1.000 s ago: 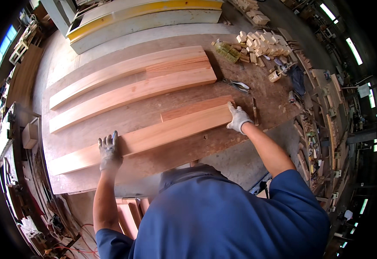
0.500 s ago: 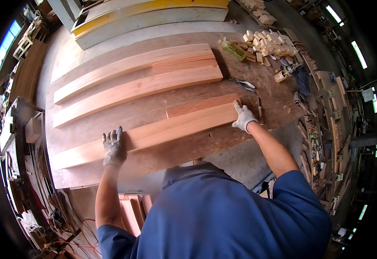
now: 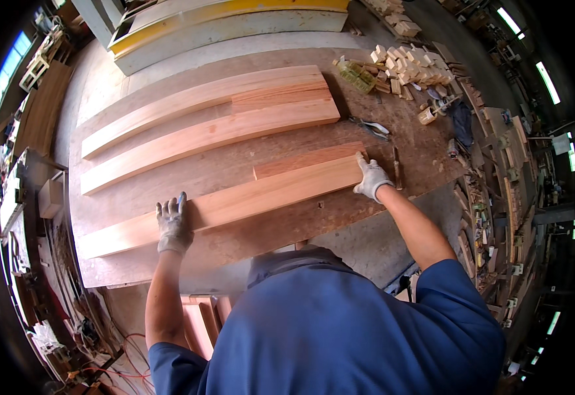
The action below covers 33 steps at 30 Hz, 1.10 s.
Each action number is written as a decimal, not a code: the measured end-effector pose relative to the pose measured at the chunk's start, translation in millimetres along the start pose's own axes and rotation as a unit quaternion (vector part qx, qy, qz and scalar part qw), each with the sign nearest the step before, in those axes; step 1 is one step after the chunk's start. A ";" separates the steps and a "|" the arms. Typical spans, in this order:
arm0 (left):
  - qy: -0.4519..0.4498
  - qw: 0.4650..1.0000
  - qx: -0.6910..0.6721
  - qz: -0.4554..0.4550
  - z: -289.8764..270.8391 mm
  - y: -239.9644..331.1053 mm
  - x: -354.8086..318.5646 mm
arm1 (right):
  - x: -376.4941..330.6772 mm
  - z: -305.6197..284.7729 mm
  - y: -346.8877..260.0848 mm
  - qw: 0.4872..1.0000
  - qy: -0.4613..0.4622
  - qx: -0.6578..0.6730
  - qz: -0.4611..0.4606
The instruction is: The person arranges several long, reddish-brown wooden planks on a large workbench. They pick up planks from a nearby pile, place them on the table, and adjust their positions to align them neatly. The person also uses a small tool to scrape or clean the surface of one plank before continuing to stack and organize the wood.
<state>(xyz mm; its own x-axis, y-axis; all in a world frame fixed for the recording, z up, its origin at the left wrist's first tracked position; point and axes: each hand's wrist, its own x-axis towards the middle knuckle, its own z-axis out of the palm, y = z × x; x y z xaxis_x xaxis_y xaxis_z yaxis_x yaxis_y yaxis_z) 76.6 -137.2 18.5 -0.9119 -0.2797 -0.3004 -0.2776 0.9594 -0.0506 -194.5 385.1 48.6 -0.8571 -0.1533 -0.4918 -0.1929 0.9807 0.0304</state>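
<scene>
A long pale reddish wooden board point(image 3: 248, 199) lies flat along the near side of the worn workbench point(image 3: 300, 227). My left hand point(image 3: 172, 227), in a grey work glove, rests palm down on the board's left part with fingers spread. My right hand point(image 3: 371, 179), also gloved, grips the board's right end. A shorter, darker board point(image 3: 307, 160) lies just behind it, touching its far edge. Two more long boards point(image 3: 208, 125) and a short one lie side by side farther back on the bench.
Several small wood blocks point(image 3: 402, 62) are heaped at the bench's back right, beside a green-yellow object point(image 3: 356, 76). A metal tool point(image 3: 369, 126) and a thin dark tool point(image 3: 396, 168) lie near my right hand. A yellow-and-white machine rail point(image 3: 235, 20) runs behind the bench. Cluttered shelves line both sides.
The view has shifted a little; both hands stay on the near board, the left one slightly farther right along it. The board looks nudged slightly toward the bench's back.
</scene>
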 end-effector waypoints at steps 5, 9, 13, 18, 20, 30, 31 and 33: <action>0.011 1.000 -0.002 0.002 5.4 -2.3 -0.4 | -0.1 -0.7 -0.6 1.000 -0.003 0.009 -0.005; 0.006 1.000 -0.001 0.002 2.6 -1.3 -0.7 | -2.2 -1.5 -1.6 1.000 -0.003 0.011 -0.006; 0.010 1.000 0.003 0.000 5.7 -2.0 -0.5 | -0.8 0.6 -1.6 1.000 0.008 0.008 -0.008; 0.009 1.000 0.001 0.001 4.3 -0.8 -0.1 | 1.5 5.0 1.6 1.000 0.012 0.004 -0.007; 0.015 1.000 0.005 0.000 8.4 -3.6 -0.2 | 0.5 0.7 -2.4 1.000 0.004 0.003 -0.004; -0.012 1.000 0.008 -0.009 1.0 1.3 1.2 | -3.4 -2.3 -2.4 1.000 -0.001 0.013 -0.001; -0.011 1.000 0.009 -0.007 2.1 0.2 0.5 | -3.0 -2.0 -2.1 1.000 -0.001 0.016 -0.003; -0.007 1.000 0.011 -0.005 4.5 -1.5 0.2 | -1.7 -1.6 -1.1 1.000 0.000 0.020 -0.008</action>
<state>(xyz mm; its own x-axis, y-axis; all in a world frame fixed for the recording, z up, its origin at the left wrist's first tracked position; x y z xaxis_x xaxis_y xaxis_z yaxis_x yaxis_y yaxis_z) 78.3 -138.5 14.2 -0.9047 -0.2883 -0.3136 -0.2790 0.9574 -0.0752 -193.6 384.1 50.8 -0.8545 -0.1683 -0.4914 -0.1865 0.9824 -0.0122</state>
